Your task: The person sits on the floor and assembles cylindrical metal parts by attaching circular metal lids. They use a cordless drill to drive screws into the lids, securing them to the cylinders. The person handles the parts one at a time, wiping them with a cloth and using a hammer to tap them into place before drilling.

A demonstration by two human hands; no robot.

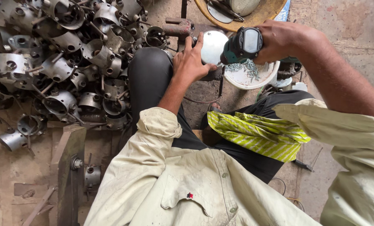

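Note:
My right hand (285, 39) grips a dark green and black cordless drill (241, 45), its nose pointing left and down at a round shiny metal part (212, 45). My left hand (191, 60) presses flat on that part, fingers spread along its left edge, holding it down above my knee. Right below the drill stands a white bowl (254, 77) holding several small screws. The drill's tip is hidden between the hand and the metal part.
A big heap of grey metal cup-shaped housings (61, 54) covers the floor on the left. A yellow basin (260, 14) with tools is at the top. A green striped cloth (258, 134) lies on my lap. A metal bracket (72, 167) stands at lower left.

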